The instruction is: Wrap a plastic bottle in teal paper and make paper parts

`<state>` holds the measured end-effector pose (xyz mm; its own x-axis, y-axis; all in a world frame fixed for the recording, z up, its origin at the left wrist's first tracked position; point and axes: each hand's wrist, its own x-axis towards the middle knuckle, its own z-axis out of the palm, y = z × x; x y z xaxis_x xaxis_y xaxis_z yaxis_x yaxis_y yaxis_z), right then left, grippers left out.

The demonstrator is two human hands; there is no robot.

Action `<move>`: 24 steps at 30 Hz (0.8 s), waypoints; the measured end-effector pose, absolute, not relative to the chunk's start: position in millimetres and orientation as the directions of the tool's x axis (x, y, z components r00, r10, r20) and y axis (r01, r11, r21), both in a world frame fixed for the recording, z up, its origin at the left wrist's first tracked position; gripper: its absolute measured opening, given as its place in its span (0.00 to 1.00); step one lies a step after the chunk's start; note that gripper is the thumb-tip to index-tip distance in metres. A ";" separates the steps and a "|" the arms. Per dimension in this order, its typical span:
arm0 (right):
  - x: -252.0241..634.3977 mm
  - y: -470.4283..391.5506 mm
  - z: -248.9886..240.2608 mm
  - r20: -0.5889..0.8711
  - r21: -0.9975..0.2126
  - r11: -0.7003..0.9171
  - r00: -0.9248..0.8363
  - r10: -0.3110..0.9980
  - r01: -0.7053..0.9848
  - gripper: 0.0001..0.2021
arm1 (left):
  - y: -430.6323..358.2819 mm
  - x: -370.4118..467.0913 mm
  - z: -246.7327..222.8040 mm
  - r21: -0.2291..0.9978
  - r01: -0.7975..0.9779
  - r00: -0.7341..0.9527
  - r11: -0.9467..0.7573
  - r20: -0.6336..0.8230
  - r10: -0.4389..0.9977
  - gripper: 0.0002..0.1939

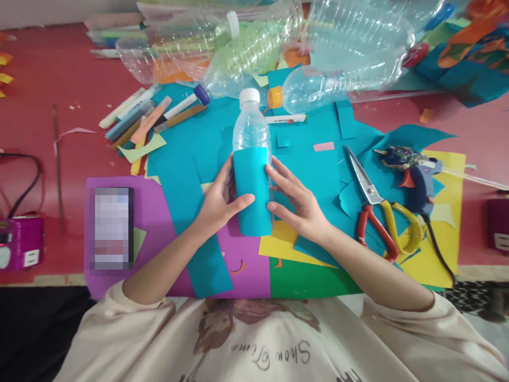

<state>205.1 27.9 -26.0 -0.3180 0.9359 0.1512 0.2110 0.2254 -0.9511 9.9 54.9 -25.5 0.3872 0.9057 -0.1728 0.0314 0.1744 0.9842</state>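
A clear plastic bottle (252, 127) with a white cap stands or leans in front of me, cap end away from my body. A sheet of blue paper (253, 183) covers its lower part. My left hand (222, 199) grips it from the left, thumb lying across the paper and fingers partly hidden behind. From the right side, my right hand (296, 199) holds the bottle's edge, thumb and fingertips against it where the paper's right border runs. Underneath lie blue sheets (214, 124) and a purple sheet (238, 265).
Red-and-yellow-handled scissors (371, 199) and a glue gun (421, 180) lie to the right on a yellow sheet (449, 212). Several markers (135, 114) are piled at left, above a phone (112, 225). More bottles, including an orange-capped bottle (310, 87), line the back of the red table (35, 106).
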 end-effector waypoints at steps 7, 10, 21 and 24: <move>205.2 26.6 -27.1 0.287 -0.888 0.384 -0.347 0.893 0.253 0.32 | 51.4 13.3 -24.5 0.960 -0.126 0.410 0.248 -0.178 0.895 0.49; 204.2 27.6 -27.1 0.328 -0.871 0.426 -0.355 0.875 0.244 0.34 | 51.7 12.9 -24.2 0.950 -0.140 0.420 0.280 -0.199 0.886 0.51; 201.2 26.0 -30.9 0.401 -0.808 0.531 -0.420 0.814 0.257 0.31 | 50.3 16.9 -13.2 0.832 -0.271 0.344 0.484 -0.386 0.856 0.43; 201.7 25.4 -31.0 0.385 -0.817 0.519 -0.434 0.815 0.250 0.31 | 50.9 18.7 -13.0 0.782 -0.310 0.390 0.541 -0.414 0.822 0.38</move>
<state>201.7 25.4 -31.0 -0.4336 0.8146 0.3853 0.2495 0.5194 -0.8173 18.7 50.9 -13.0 0.3897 0.8224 -0.4144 -0.3100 0.5409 0.7819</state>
